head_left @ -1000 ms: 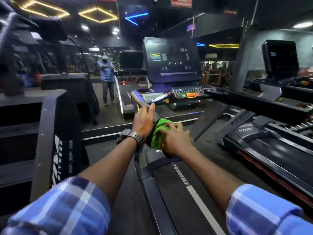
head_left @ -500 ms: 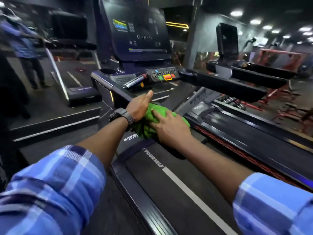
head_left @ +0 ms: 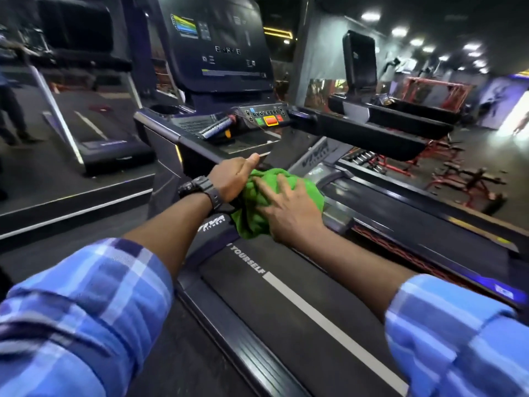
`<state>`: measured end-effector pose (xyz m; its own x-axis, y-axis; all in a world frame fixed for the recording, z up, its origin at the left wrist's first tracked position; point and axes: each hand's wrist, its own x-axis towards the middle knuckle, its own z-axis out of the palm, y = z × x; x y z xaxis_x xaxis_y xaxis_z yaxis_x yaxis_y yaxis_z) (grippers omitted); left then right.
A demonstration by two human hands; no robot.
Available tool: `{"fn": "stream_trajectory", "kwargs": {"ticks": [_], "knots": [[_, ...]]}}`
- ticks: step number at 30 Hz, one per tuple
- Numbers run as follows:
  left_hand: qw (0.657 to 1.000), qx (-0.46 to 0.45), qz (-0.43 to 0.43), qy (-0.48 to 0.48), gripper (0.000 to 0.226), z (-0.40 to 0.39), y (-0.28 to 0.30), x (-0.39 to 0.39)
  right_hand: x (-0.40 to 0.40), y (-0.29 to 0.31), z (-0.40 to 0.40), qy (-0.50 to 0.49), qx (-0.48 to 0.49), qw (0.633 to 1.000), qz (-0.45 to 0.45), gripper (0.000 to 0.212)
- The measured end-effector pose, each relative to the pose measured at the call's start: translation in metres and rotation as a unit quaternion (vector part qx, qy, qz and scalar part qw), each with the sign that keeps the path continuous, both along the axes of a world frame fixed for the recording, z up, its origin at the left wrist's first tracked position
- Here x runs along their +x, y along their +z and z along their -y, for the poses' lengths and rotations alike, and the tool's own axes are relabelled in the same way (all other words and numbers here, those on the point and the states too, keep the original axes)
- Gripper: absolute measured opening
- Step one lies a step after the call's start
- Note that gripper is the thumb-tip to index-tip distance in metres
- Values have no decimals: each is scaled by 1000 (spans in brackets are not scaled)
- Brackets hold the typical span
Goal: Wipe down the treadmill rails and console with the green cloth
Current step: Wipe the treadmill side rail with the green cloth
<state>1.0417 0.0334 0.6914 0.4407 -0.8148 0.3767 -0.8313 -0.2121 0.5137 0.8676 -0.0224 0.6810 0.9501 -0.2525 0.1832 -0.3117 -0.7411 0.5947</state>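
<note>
A: What has changed on the dark treadmill (head_left: 300, 305)?

B: I see its black console (head_left: 220, 44) nearer now. The bunched green cloth (head_left: 257, 202) has left the left rail (head_left: 200, 147), so wiping pauses.

A: Fingers?

B: Left hand (head_left: 232, 181) grasps the cloth; right hand (head_left: 289, 210) presses it, fingers spread.

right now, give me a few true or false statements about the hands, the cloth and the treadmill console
1. Both hands touch the green cloth. True.
2. The right hand lies on the cloth with fingers spread. True.
3. The wristwatch is on the right wrist. False: it is on the left wrist, behind the left hand.
4. The cloth is draped over the console screen. False: it is bunched low, at the front of the treadmill belt.
5. The button panel has a green button. True.
</note>
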Motion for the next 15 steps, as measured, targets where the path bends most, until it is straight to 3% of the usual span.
{"fn": "stream_trajectory", "kwargs": {"ticks": [4,7,10,12,15], "knots": [[1000,1,9,-9,69,-2,-2,4,-55,-6,0,108,-51,981,-153,39],[1000,0,13,-7,72,-1,-3,4,-87,5,8,113,-36,985,-126,34],[1000,-1,6,-1,76,1,-3,5,-56,5,2,-2,-14,998,-57,59],[1000,-4,4,0,77,2,-3,4,-20,-7,-9,-40,-45,998,-18,59],[1000,15,3,-2,81,1,-1,7,-6,-32,-8,21,-134,982,-128,49]]}}
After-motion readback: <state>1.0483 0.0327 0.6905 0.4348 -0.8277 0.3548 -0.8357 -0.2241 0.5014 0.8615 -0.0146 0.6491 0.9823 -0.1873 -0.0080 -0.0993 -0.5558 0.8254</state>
